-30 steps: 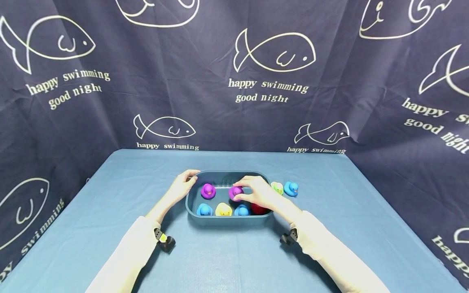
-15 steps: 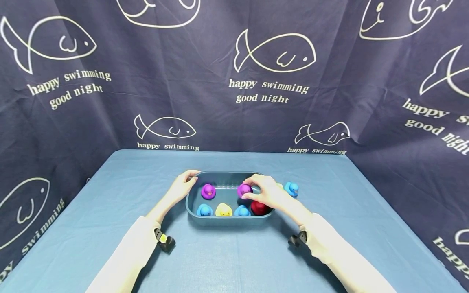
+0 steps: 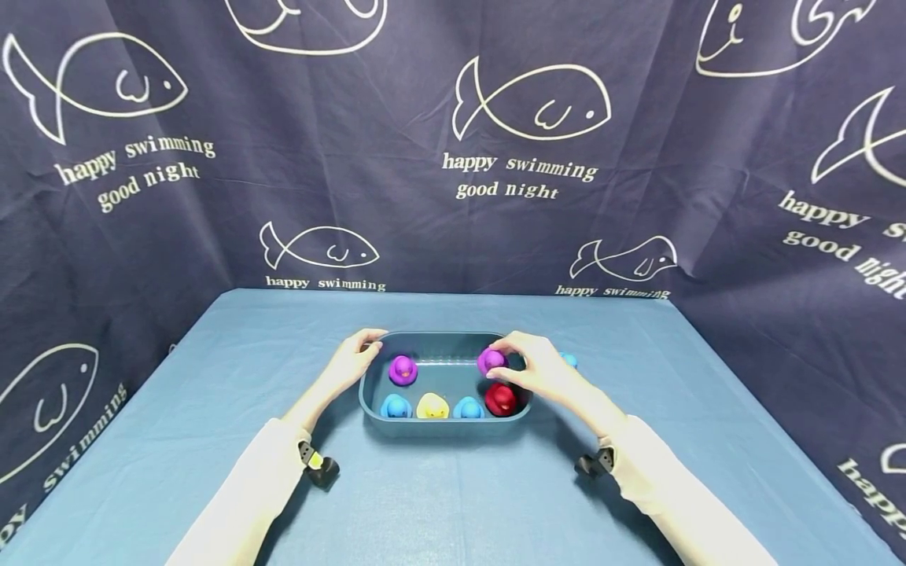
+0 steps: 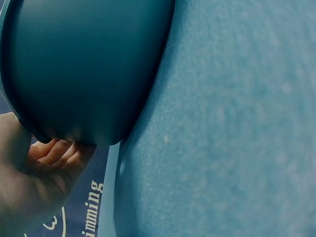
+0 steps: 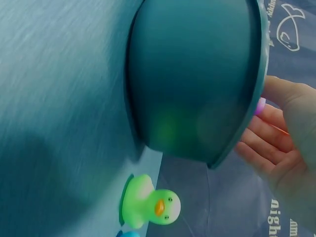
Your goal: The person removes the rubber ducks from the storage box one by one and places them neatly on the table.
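Note:
In the head view a dark teal plastic basin (image 3: 446, 428) sits between the two hands. My left hand (image 3: 348, 360) holds its back left rim; the left wrist view shows this hand (image 4: 37, 180) with its fingers behind the wall. My right hand (image 3: 541, 365) pinches a purple rubber duck (image 3: 491, 361) between thumb and fingers, over the basin's back right part. Only a sliver of that duck (image 5: 260, 106) shows past the rim in the right wrist view. A second purple duck (image 3: 403, 370) is inside at the left. Along the front wall stand a blue duck (image 3: 395, 406), a yellow duck (image 3: 432, 406), another blue duck (image 3: 469, 407) and a red duck (image 3: 501, 399).
Outside the basin, to its right, a light green duck (image 5: 148, 202) stands on the blue tablecloth (image 3: 439, 503), hidden behind my right hand in the head view. Beside it is a blue duck (image 3: 569, 360), partly covered. A dark fish-print curtain (image 3: 410, 181) hangs behind the table.
My right hand has moved right and slightly back with the purple duck, uncovering the red duck and covering the green one. My left hand has stayed at the rim.

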Demonstrator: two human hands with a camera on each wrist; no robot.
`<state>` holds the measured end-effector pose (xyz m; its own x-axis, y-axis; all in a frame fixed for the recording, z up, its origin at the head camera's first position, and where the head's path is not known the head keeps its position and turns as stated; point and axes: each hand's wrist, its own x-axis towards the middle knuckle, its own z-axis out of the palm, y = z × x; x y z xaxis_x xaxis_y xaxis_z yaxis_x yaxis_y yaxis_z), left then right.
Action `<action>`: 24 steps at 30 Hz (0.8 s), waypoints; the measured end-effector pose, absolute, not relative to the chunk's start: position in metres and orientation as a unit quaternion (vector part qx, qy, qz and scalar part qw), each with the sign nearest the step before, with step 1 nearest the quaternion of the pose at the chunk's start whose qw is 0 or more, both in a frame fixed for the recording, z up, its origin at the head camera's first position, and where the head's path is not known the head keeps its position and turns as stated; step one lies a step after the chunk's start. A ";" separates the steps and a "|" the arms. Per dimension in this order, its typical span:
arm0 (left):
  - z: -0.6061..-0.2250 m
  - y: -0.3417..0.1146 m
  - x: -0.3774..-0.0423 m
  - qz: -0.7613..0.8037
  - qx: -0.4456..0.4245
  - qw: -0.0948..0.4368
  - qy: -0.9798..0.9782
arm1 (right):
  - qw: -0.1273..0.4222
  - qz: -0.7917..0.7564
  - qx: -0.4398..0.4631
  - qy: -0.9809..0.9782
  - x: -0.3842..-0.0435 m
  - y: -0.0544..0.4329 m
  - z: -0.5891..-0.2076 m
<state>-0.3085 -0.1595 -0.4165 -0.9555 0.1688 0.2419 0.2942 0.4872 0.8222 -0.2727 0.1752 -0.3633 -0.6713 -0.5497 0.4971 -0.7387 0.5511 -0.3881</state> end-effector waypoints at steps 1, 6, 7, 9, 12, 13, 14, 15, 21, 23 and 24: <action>-0.416 -0.160 -0.309 -0.486 -0.134 0.064 -0.861 | 0.165 0.293 0.372 -0.865 -0.272 0.177 -0.363; -0.416 -0.160 -0.309 -0.486 -0.129 0.063 -0.862 | 0.179 0.294 0.367 -0.864 -0.271 0.186 -0.360; -0.415 -0.160 -0.308 -0.486 -0.128 0.063 -0.862 | 0.181 0.294 0.365 -0.864 -0.271 0.187 -0.360; -0.415 -0.160 -0.308 -0.488 -0.127 0.063 -0.861 | 0.184 0.295 0.364 -0.864 -0.271 0.191 -0.359; -0.416 -0.160 -0.308 -0.483 -0.129 0.065 -0.864 | 0.191 0.295 0.362 -0.863 -0.272 0.195 -0.358; -0.416 -0.160 -0.308 -0.482 -0.130 0.066 -0.864 | 0.196 0.293 0.365 -0.862 -0.272 0.197 -0.359; -0.416 -0.160 -0.307 -0.481 -0.130 0.067 -0.864 | 0.199 0.293 0.366 -0.861 -0.272 0.198 -0.358; -0.416 -0.160 -0.307 -0.481 -0.131 0.068 -0.864 | 0.204 0.290 0.367 -0.860 -0.273 0.200 -0.359; -0.416 -0.160 -0.307 -0.482 -0.135 0.070 -0.863 | 0.219 0.287 0.363 -0.859 -0.274 0.208 -0.357; -0.416 -0.159 -0.307 -0.482 -0.134 0.069 -0.863 | 0.223 0.284 0.360 -0.860 -0.274 0.211 -0.357; -0.416 -0.159 -0.307 -0.483 -0.134 0.069 -0.863 | 0.226 0.280 0.359 -0.861 -0.275 0.213 -0.357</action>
